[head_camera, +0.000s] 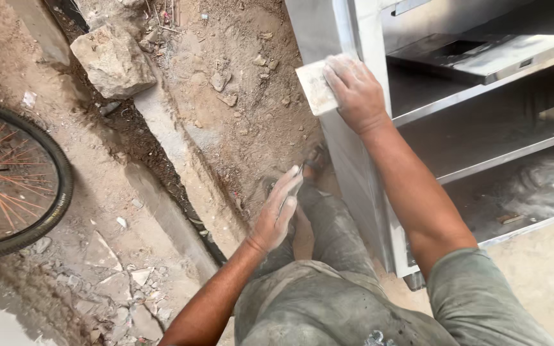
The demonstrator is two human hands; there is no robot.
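The right hand (354, 93) presses a pale rectangular pad (315, 86), probably sanding paper or a rubbing block, flat against the front corner post of a grey metal cabinet (354, 179) in the upper middle of the frame. The fingers lie spread over the pad and hold it to the metal. The left hand (278, 214) hangs lower, in the centre, closed loosely around a thin dark tool (297, 173); I cannot tell what kind of tool it is.

How much of the rubbing is done is hard to judge. The post looks dull and dusty along its whole length, above and below the pad, so I think a good part of it remains. The open shelves (482, 102) on the right also carry dust and some small scraps.

The place is outdoors. The ground (238, 115) is dry earth with stones. A large rock (113, 61) sits at the upper left, a bicycle wheel (8, 179) at the left edge, and broken pieces (117, 288) lie at the lower left.
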